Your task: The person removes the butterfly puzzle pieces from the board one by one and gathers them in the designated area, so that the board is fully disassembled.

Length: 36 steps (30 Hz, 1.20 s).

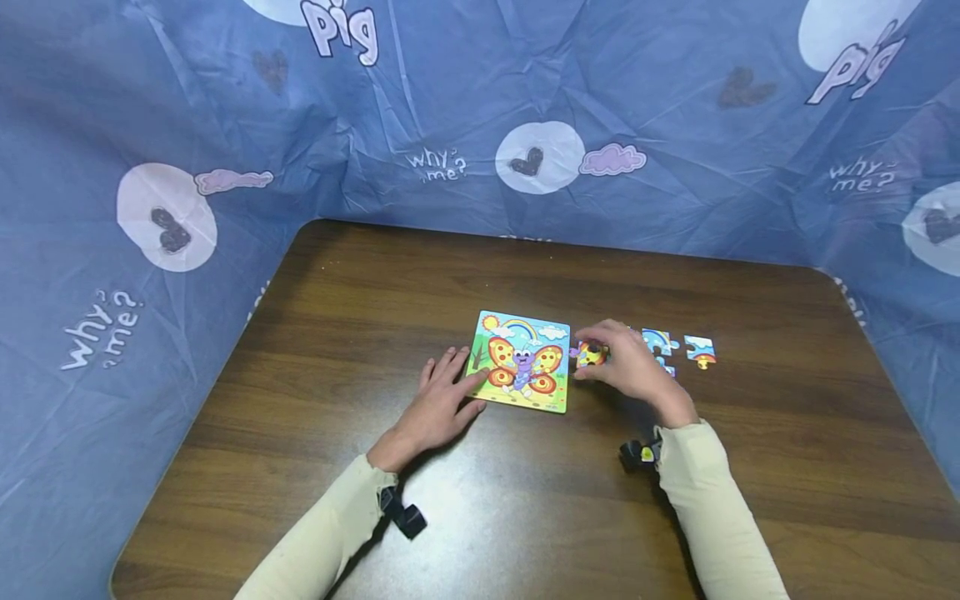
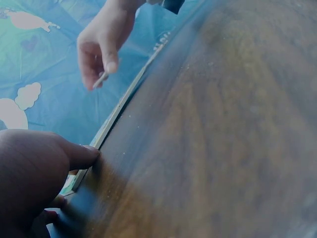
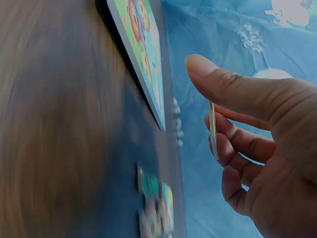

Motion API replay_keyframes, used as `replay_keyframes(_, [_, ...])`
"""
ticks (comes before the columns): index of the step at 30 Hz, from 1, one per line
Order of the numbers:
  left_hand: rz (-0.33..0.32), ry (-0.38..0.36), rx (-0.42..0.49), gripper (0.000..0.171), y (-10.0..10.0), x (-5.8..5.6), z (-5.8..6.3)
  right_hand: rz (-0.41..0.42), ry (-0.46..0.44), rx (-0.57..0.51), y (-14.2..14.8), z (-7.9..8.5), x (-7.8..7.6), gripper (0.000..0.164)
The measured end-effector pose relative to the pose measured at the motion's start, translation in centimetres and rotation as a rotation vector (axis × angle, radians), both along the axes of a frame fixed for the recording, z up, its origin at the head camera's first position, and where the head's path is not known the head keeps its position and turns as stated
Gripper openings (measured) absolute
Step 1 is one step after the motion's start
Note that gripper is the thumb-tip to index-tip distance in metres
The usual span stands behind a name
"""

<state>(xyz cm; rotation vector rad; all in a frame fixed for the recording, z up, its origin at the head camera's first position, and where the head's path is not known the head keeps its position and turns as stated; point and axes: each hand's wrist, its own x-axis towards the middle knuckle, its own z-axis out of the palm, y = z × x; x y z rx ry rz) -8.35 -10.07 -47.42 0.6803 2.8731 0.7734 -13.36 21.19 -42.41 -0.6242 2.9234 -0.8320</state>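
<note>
A square butterfly puzzle board (image 1: 523,387) lies on the wooden table, its picture face up. My left hand (image 1: 438,407) rests at its left edge, fingers extended, one fingertip on the lower left part of the picture. In the left wrist view, the thumb (image 2: 81,154) sits along the board's edge (image 2: 119,110). Just off the board's right side, my right hand (image 1: 626,360) pinches a red and yellow puzzle piece (image 1: 591,354) between thumb and fingers. The right wrist view shows this piece edge-on (image 3: 213,131), raised above the table.
Right of my right hand lie loose puzzle pieces: a rainbow piece (image 1: 657,340), one partly covered below it (image 1: 666,367), and a separate sky-blue piece (image 1: 701,348). A blue printed cloth (image 1: 450,100) hangs behind and beside the brown table (image 1: 540,500).
</note>
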Motion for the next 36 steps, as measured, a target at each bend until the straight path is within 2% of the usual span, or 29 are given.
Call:
replay_keyframes(6, [-0.002, -0.002, 0.0, 0.049, 0.0, -0.1, -0.1, -0.032, 0.054, 0.035, 3.4, 0.4, 1.0, 0.053])
replay_keyframes(12, [0.002, -0.007, -0.003, 0.05, -0.1, -0.1, -0.2, -0.084, 0.065, 0.049, 6.6, 0.7, 1.9, 0.048])
replay_keyframes(19, [0.002, -0.007, 0.003, 0.05, -0.1, 0.0, 0.0, -0.092, 0.13, 0.087, 9.8, 0.5, 2.8, 0.049])
replay_keyframes(24, [-0.001, -0.009, 0.002, 0.05, 0.0, 0.0, 0.0, -0.115, 0.108, 0.122, 11.7, 0.2, 3.4, 0.05])
replay_keyframes(30, [0.003, -0.014, 0.003, 0.05, 0.0, -0.1, 0.0, -0.112, 0.13, 0.122, 13.5, -0.5, 3.6, 0.05])
replay_keyframes(36, [0.002, -0.009, -0.002, 0.05, 0.0, -0.1, -0.1, -0.12, 0.064, 0.158, 14.4, -1.0, 3.6, 0.049])
